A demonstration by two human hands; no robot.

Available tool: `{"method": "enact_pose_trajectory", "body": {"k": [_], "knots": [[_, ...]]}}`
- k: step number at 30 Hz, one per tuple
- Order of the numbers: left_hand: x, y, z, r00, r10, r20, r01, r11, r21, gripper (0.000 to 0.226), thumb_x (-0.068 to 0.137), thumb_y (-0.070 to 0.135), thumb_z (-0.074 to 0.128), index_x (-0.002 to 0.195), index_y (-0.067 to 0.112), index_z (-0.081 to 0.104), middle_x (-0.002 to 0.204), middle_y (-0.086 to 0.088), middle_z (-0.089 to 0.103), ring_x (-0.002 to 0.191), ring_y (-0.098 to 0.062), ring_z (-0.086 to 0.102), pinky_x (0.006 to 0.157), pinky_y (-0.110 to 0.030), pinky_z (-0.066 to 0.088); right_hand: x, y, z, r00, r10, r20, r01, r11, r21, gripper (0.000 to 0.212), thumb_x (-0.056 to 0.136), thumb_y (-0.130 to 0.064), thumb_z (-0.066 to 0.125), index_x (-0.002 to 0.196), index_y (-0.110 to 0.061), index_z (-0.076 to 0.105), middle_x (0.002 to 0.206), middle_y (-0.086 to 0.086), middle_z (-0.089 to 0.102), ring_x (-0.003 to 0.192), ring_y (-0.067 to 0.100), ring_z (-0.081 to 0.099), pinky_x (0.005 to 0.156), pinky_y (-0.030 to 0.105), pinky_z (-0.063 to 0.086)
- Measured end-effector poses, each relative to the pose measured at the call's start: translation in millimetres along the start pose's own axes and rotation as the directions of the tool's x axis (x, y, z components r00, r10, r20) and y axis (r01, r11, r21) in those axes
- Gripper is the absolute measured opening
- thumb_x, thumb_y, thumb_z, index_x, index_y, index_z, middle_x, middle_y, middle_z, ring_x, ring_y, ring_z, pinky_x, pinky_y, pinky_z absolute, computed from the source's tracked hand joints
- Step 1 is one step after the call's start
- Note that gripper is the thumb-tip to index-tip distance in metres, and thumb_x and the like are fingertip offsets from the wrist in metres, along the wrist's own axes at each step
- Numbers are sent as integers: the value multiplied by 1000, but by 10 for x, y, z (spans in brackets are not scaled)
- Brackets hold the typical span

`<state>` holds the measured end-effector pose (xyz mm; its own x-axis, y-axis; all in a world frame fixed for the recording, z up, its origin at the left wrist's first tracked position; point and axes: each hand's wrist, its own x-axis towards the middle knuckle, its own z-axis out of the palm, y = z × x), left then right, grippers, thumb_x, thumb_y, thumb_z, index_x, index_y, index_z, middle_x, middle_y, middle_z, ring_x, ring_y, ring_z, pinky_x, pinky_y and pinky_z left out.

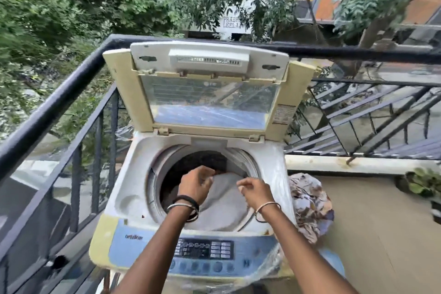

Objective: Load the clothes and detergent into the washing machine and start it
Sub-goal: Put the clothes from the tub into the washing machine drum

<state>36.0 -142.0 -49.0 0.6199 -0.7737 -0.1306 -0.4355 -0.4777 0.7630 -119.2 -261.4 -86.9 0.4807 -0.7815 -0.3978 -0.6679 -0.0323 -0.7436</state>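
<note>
- A top-loading washer (133, 174) stands at centre frame on a balcony; its lid (210, 88) is raised upright behind the round drum (176, 174).
- A grey cloth (224, 200) lies in the lower right part of the drum, draped up over its near rim; the rest of the drum is dark.
- The left hand (195, 182) reaches over the drum from the bottom of the frame; its fingers are curled together and pinch the cloth's top edge.
- The right hand (254, 190) hovers just right of it, over the cloth; its fingers are loosely curled, but blur hides whether they hold the fabric; I cannot tell.
- Bangles (185, 206) circle both wrists.
- A heap of patterned clothes (310, 207) sits right of the washer, against its side.
- The blue panel (205, 249) runs along the washer's near edge, lower centre.
- A black railing (59, 100) crosses the left and top right; trees fill the upper frame; a plant (424, 181) sits at far right.
</note>
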Motion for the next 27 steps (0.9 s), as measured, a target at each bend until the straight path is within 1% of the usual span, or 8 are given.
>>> {"method": "enact_pose_trajectory", "body": {"k": [4,9,12,15,19,22,25,27], "knots": [[-90,224,292,1000,20,20,-19,998,-64,18,82,9,64,94,18,72,87,7,73,81,-11,69,80,-29,56,-105,143,-414,990,-65,-122,85,982,171,28,85,-4,62,75,-29,70,77,6,74,74,23,72,77,42,60],[-224,702,840,996,92,21,-90,994,-68,18,82,5,62,88,19,72,84,5,73,74,-8,65,72,-21,53,-308,447,-1041,959,-47,-280,145,929,342,24,88,3,58,81,-18,69,76,12,71,65,19,66,69,35,58],[-328,1059,1266,992,126,0,-126,985,-117,15,80,13,61,87,21,72,84,5,75,75,-9,69,72,-25,56,-355,910,-1399,951,-29,-306,132,938,322,28,88,0,58,78,-23,70,78,8,73,71,27,71,71,44,60],[-450,1414,1775,991,131,-24,-133,976,-173,19,76,23,56,85,20,73,77,6,74,72,-8,69,71,-30,58,-387,1475,-1825,944,-19,-329,108,961,255,28,81,-9,59,73,-32,72,81,-1,76,80,24,72,77,47,59],[-571,1764,2374,991,135,-19,-137,981,-138,12,81,13,63,85,19,73,76,8,72,72,-7,68,68,-17,53,-393,2193,-2297,945,33,-324,60,961,271,27,79,-13,59,75,-35,73,80,-1,76,76,22,73,77,50,59],[-664,1961,2709,992,124,29,-117,978,-170,20,82,1,62,85,18,72,75,8,70,71,-4,67,67,-14,50,-517,2482,-2600,935,88,-343,12,960,279,33,79,-10,61,72,-40,73,74,-4,75,72,18,73,74,42,60],[-692,2102,2950,990,136,48,-126,977,-171,20,82,2,60,85,18,72,78,4,72,72,-9,69,69,-21,55,-564,2658,-2850,927,160,-341,-47,947,317,36,84,1,58,66,-27,71,63,-7,72,59,15,70,63,33,59],[-664,2150,3053,990,125,69,-113,982,-148,17,83,3,61,86,16,72,79,4,72,72,-7,68,69,-14,52,-498,2755,-2944,919,192,-344,-64,934,351,31,84,2,57,70,-22,71,63,0,73,57,18,70,63,35,60]]}}
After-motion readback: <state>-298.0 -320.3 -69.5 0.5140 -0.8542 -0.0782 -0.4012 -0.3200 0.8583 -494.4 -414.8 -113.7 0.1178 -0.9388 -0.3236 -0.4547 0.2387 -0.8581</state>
